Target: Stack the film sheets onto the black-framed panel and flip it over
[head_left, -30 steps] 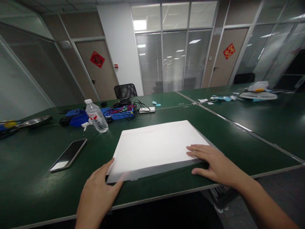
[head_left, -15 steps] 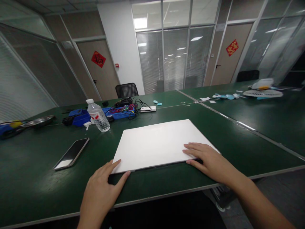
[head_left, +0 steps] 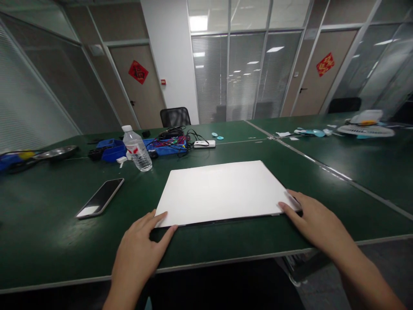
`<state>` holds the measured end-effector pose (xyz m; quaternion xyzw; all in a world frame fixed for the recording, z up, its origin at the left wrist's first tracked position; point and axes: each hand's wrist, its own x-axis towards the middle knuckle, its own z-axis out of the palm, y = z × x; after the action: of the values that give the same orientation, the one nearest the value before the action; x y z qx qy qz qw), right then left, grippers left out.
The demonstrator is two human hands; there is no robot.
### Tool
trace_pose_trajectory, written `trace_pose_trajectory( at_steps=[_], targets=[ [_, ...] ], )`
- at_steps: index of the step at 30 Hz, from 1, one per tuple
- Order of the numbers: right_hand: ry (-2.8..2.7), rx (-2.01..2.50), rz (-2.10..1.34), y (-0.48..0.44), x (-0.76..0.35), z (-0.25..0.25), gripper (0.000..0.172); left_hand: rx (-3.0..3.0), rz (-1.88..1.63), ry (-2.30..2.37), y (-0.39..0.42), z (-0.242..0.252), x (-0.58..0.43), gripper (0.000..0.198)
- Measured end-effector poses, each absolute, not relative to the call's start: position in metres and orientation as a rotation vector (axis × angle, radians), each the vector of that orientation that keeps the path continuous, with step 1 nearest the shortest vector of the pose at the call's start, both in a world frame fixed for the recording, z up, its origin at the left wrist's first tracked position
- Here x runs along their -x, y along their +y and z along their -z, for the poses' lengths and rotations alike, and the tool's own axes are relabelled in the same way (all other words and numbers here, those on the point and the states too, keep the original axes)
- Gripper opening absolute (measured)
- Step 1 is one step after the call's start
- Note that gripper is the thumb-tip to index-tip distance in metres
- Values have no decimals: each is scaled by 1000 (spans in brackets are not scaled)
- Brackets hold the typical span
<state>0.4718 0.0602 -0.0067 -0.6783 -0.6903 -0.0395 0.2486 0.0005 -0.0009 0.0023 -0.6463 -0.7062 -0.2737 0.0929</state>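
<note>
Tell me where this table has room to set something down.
Bare tabletop lies between the flat white item and the metal strip to its right; a narrower gap separates item and phone. It's crowded around the bottle, with blue trays and cables. The left hand and right hand take the item's near corners.

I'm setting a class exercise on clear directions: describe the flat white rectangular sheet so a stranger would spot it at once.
Find the dark green table and look to its near side. Between the person's left grip and right grip lies the flat white rectangular sheet. Unlike the slim black-screened phone and clear plastic bottle to its left, it is broad, plain and white.
</note>
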Motion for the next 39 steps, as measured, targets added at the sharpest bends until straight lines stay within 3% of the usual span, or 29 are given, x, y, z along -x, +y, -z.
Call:
trace_pose_trajectory(
  at_steps=[7, 15, 25, 39],
  targets=[
    [-1453, 1715, -411, 65, -477, -7, 63, 1894, 862, -2126, -1, -5, -1, 48],
    [-959, 1117, -857, 43, -474, -20, 57, 1872, 957, -2158, -1, -7, 2, 50],
    [-760, 1071, -811, 34, -462, -22, 47, 1968, 976, -2062, 0, -5, 4, 50],
    [-749, 1191, -746, 15, -483, -43, 58, 2010, 950, -1805, -4, -4, 1, 39]
  ],
)
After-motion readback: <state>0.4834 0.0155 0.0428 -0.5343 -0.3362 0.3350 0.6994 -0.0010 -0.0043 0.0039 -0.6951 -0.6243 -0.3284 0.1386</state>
